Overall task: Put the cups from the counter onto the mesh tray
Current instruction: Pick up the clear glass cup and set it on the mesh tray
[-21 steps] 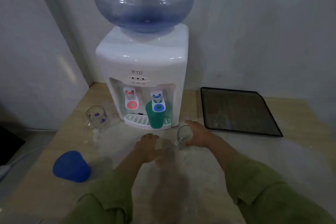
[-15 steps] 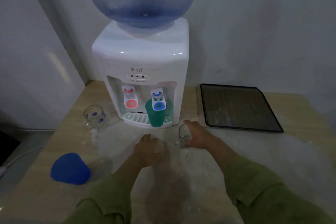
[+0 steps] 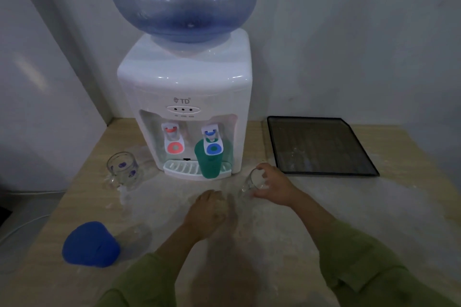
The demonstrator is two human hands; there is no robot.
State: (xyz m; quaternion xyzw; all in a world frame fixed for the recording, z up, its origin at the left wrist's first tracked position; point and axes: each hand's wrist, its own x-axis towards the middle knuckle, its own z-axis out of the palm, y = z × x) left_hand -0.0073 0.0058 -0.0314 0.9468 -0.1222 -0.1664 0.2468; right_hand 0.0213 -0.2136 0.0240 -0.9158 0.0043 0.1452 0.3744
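Right hand [image 3: 270, 185] wraps clear glass cup [image 3: 252, 182] on counter [image 3: 374, 207] just left of mesh tray [image 3: 321, 169]; left hand [image 3: 208, 212] rests loose, empty; risk: slick glass slips or clips tray rim.

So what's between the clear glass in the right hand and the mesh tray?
Only bare counter separates the clear glass in the right hand from the mesh tray, seen from the head view.

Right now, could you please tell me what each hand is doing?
Left hand: resting palm-down on the counter, holding nothing.
Right hand: closed around the clear glass cup, which stands on the counter.
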